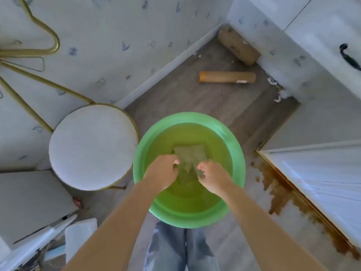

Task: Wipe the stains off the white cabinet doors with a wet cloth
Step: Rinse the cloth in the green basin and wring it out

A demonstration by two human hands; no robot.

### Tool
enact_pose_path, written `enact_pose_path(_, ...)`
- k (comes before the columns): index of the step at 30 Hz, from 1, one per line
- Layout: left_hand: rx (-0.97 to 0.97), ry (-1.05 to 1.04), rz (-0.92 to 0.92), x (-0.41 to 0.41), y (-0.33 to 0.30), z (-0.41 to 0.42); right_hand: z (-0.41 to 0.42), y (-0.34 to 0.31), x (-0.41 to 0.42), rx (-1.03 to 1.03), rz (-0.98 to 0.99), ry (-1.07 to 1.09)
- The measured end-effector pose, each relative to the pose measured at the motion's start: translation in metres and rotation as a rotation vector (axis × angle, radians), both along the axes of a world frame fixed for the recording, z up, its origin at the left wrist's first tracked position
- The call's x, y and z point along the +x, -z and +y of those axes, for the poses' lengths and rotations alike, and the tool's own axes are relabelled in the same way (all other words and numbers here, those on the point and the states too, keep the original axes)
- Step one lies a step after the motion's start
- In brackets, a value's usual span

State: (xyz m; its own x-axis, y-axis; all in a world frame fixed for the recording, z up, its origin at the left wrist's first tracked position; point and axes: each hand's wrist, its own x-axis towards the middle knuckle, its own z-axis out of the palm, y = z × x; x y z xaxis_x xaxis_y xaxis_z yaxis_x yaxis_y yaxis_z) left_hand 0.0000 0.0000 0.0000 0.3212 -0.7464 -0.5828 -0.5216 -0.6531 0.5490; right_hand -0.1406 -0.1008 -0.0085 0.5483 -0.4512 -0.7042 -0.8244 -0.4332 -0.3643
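A green plastic basin (237, 159) holding water stands on the floor straight below me. A pale cloth (188, 155) lies soaked in the water. My left hand (163, 172) grips the cloth's near left part. My right hand (213, 177) grips its near right part, and the cloth bunches between the two hands. A white cabinet door (320, 171) with a gold edge is at the right. Brown stains (281, 194) run along the lower edge beside it. A second white door with a black handle (349, 56) is at the upper right.
A round white stool (91, 145) with gold legs stands just left of the basin. Two cardboard tubes (227, 76) (238, 45) lie on the wooden floor beyond the basin. White boxes and clutter (39, 227) sit at the lower left. My jeans-clad legs (183, 249) are below the basin.
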Motion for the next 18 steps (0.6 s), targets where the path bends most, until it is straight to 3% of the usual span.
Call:
enact_pose_path(7, 0.04, 0.149, 0.057, -0.037, 0.075, -0.004, 0.007, 0.054, -0.012, -0.156, 0.145, -0.109)
enact_pose_path(10, 0.072, 0.175, 0.071, -0.045, 0.091, -0.009, 0.005, 0.067, -0.015, -0.25, 0.115, -0.136)
enact_pose_path(13, 0.105, 0.145, 0.099, -0.047, 0.098, -0.011, 0.002, 0.077, -0.015, -0.248, 0.02, 0.006)
enact_pose_path(18, 0.006, -0.089, 0.222, -0.051, 0.096, -0.019, -0.003, 0.083, -0.009, -0.051, -0.182, 0.277)
